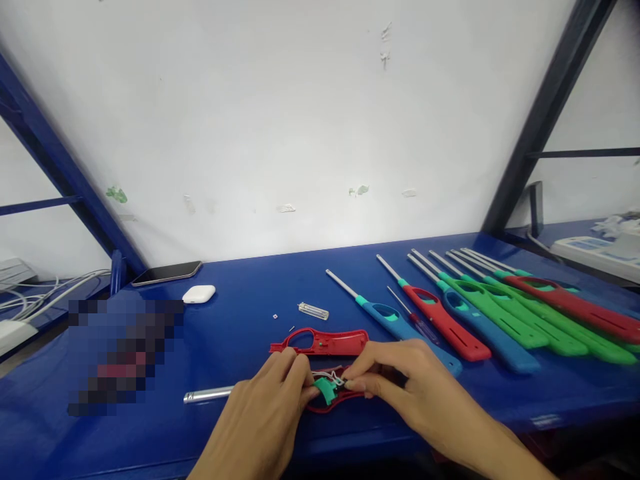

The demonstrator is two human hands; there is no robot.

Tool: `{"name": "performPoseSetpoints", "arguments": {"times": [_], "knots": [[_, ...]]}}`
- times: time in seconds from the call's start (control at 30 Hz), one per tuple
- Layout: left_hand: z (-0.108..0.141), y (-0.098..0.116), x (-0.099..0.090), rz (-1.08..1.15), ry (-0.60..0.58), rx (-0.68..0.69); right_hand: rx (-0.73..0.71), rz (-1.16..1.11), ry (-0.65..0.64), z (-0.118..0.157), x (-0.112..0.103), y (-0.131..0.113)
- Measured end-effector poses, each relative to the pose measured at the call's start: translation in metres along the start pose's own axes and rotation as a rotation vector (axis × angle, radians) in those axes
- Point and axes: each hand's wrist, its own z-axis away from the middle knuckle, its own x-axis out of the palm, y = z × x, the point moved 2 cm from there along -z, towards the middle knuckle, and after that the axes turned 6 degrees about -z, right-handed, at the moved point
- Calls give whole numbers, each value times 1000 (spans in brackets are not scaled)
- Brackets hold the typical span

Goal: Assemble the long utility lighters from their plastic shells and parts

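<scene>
A red half shell of a gas lighter lies in front of me, with a green trigger and thin white wires in it. My left hand is closed on its left end, fingertips by the trigger. A silver metal tube sticks out to the left from under that hand. My right hand pinches a small black part beside the wires, mostly hidden by the fingertips. Just behind lies the other red half shell, hollow side up.
A clear fuel tank and tiny parts lie behind the shells. To the right are several long lighters in red, blue and green, and a screwdriver. A phone, white earbud case and blurred-out item are left.
</scene>
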Motion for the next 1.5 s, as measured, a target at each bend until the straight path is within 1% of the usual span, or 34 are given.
{"name": "performPoseSetpoints", "arguments": {"times": [0.23,0.47,0.6,0.67,0.77,0.87,1.07,1.17,1.33,1.5], "knots": [[-1,4,-5,-20,1,-13,19,7,-10,1,0,1],[-1,5,-2,-8,10,-15,14,-8,-14,2,-1,2],[-1,5,-3,-30,-6,-5,19,-18,-21,2,-1,1],[0,5,-3,-40,-13,-9,-3,-10,-17,2,-1,0],[0,4,-3,-44,-14,-4,-79,22,1,2,-2,0],[2,2,-1,-22,41,25,-135,34,2,2,-2,1],[6,-6,4,36,248,63,-88,97,28,6,-1,3],[5,-9,6,31,322,76,-83,116,35,7,-1,2],[1,-12,8,26,341,100,-92,137,47,6,0,3],[0,-13,6,34,348,114,-106,158,60,5,1,3]]}}
